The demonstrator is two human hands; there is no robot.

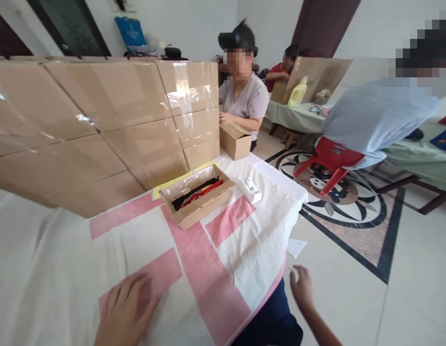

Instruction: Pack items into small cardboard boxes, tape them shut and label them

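My left hand (127, 307) lies palm down on the pink and white tablecloth (147, 230), its fingers stretched out and nothing in them. Off the table's right edge, above the floor, is my right hand (302, 288). Its fingers are pinched together, with a small pale bit at their tips that I cannot make out. Beyond both hands stands an open narrow cardboard box (201, 206) with red and black items inside. Just right of that box sits a small white device (250, 191) with a display.
A wall of taped cardboard compartments (136, 110) fills the table's far left side. Behind it a person (246, 96) touches another carton (235, 139). A white paper scrap (297, 246) lies on the floor. Someone sits on a red stool (334, 156) at right.
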